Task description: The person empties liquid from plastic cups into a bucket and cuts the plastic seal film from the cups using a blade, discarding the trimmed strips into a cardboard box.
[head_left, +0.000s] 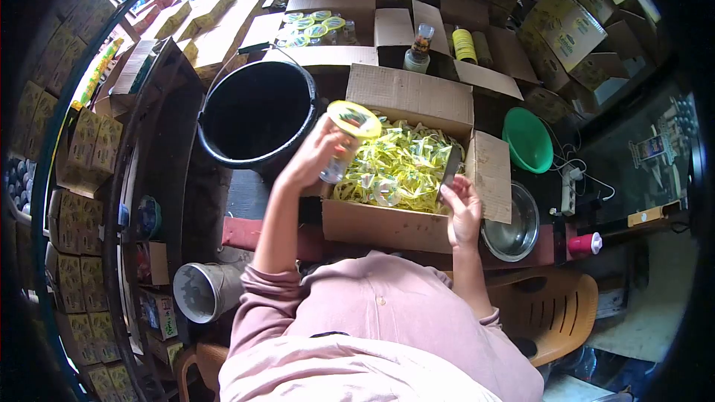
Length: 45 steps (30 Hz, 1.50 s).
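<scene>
I have the left hand (318, 150) wrapped around a clear jar with a yellow lid (354, 120), tilted, lid uppermost, held over the 10 o'clock edge of an open carton (395, 228). Right hand (464, 210) at the carton's 4 o'clock side, fingers bent, tips against the lower end of a dark flat strip (450, 166); I can't tell whether it's gripped or just touched. Carton is full of tangled yellow strips (406, 152), with a clear round piece (385, 192) lying on them toward 7 o'clock. Clock from carton centre: black bucket (257, 115) at 10, handle up, just beside the carton; green bowl (527, 140) near 3; metal bowl (512, 223) at 4, partly under a carton flap. Farther out on the dark surface (257, 195): box of yellow-lidded jars (328, 55) at 11, jar with dark contents (422, 39) at 12, yellow stack (464, 46) at 1, power strip (568, 190) at 3. Off the surface, whitish bucket (201, 294) at 8, orange chair (555, 305) between 4 and 5.
</scene>
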Each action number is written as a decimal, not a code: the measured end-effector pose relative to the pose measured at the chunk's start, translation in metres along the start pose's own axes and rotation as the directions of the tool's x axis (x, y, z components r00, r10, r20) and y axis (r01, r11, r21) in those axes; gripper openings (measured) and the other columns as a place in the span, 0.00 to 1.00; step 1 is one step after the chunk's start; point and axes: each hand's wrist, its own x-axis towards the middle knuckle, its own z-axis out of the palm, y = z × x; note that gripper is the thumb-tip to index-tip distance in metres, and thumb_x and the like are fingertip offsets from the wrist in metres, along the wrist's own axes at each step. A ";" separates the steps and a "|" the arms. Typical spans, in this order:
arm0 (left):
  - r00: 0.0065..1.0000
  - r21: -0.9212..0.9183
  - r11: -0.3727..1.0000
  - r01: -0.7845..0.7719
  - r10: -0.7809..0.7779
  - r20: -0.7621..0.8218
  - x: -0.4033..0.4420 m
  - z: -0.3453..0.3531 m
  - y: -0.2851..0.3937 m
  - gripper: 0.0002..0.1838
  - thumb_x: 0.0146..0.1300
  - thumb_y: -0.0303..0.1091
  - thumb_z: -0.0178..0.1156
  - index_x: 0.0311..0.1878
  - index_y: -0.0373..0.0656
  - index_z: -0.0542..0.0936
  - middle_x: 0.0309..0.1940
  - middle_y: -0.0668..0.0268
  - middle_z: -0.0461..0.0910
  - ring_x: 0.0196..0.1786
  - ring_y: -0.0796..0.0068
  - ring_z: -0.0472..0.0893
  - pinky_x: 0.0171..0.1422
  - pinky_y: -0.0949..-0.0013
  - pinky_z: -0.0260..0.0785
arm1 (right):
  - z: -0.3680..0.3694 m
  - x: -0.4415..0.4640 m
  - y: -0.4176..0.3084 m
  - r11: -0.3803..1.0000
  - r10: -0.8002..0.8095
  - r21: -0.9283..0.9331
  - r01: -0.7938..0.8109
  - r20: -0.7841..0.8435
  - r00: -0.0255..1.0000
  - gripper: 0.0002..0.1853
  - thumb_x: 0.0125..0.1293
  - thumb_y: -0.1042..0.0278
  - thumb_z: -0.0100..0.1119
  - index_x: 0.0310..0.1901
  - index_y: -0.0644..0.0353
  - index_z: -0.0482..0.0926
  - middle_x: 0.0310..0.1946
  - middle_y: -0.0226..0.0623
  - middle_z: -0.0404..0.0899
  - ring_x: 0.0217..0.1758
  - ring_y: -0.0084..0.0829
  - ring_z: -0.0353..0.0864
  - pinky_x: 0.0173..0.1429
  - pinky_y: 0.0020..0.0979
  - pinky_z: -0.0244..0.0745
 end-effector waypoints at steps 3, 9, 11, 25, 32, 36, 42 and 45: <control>0.996 -0.069 0.997 -0.042 0.047 0.074 -0.001 0.030 -0.018 0.24 0.54 0.33 0.50 0.55 0.43 0.61 0.46 0.65 0.69 0.48 0.77 0.68 0.49 0.72 0.62 | 0.016 0.015 -0.031 0.865 -0.299 -0.391 0.316 0.105 0.948 0.13 0.51 0.84 0.57 0.39 0.60 0.76 0.28 0.28 0.76 0.28 0.19 0.73 0.35 0.21 0.69; 0.984 0.252 0.952 -0.173 0.179 0.000 -0.010 0.054 0.006 0.38 0.42 0.31 0.67 0.56 0.37 0.58 0.45 0.60 0.69 0.51 0.71 0.69 0.56 0.70 0.61 | 0.030 0.034 -0.076 0.113 -0.560 -0.572 0.812 0.639 0.528 0.13 0.46 0.81 0.60 0.35 0.55 0.80 0.29 0.31 0.74 0.32 0.30 0.74 0.38 0.28 0.68; 0.954 0.335 0.894 -0.298 0.285 0.088 -0.007 0.050 0.005 0.37 0.42 0.31 0.67 0.55 0.36 0.59 0.45 0.59 0.69 0.51 0.68 0.70 0.56 0.69 0.61 | 0.036 0.035 -0.086 -0.066 -0.505 -0.527 0.847 0.750 0.427 0.14 0.42 0.77 0.61 0.34 0.54 0.80 0.30 0.29 0.75 0.38 0.28 0.74 0.44 0.31 0.68; 0.909 0.205 0.886 -0.416 0.411 0.072 -0.029 0.057 0.023 0.33 0.43 0.28 0.62 0.54 0.34 0.61 0.44 0.56 0.70 0.50 0.68 0.71 0.56 0.69 0.62 | 0.049 0.045 -0.092 -0.260 -0.382 -0.327 0.908 0.899 0.214 0.12 0.43 0.71 0.58 0.34 0.57 0.79 0.31 0.30 0.74 0.39 0.28 0.74 0.45 0.32 0.72; 0.945 0.431 0.853 -0.293 0.327 -0.003 -0.030 0.064 0.019 0.40 0.38 0.36 0.71 0.53 0.32 0.61 0.43 0.52 0.74 0.46 0.61 0.76 0.49 0.66 0.67 | 0.047 0.046 -0.089 -0.284 -0.385 -0.264 0.922 0.912 0.143 0.14 0.41 0.71 0.58 0.35 0.58 0.79 0.27 0.29 0.73 0.34 0.26 0.74 0.41 0.30 0.73; 0.959 0.398 0.880 -0.259 0.282 -0.001 -0.031 0.065 0.015 0.40 0.40 0.36 0.70 0.55 0.31 0.60 0.43 0.52 0.74 0.47 0.62 0.75 0.51 0.67 0.66 | 0.043 0.045 -0.088 -0.265 -0.370 -0.277 0.924 0.914 0.168 0.13 0.39 0.74 0.60 0.32 0.58 0.80 0.30 0.29 0.76 0.35 0.28 0.77 0.41 0.30 0.74; 0.967 0.245 0.936 -0.254 0.245 0.065 -0.026 0.069 0.011 0.39 0.43 0.32 0.68 0.57 0.33 0.60 0.47 0.55 0.73 0.51 0.68 0.73 0.57 0.69 0.63 | 0.039 0.046 -0.086 -0.250 -0.387 -0.278 0.927 0.907 0.167 0.12 0.39 0.74 0.60 0.31 0.59 0.80 0.29 0.30 0.77 0.35 0.28 0.77 0.41 0.30 0.75; 0.968 0.171 0.956 -0.240 0.221 0.120 -0.024 0.071 0.012 0.38 0.43 0.30 0.68 0.57 0.34 0.60 0.48 0.58 0.71 0.53 0.72 0.71 0.59 0.70 0.61 | 0.037 0.046 -0.085 -0.237 -0.385 -0.284 0.929 0.906 0.178 0.12 0.40 0.74 0.60 0.32 0.59 0.79 0.29 0.30 0.77 0.35 0.29 0.77 0.41 0.30 0.75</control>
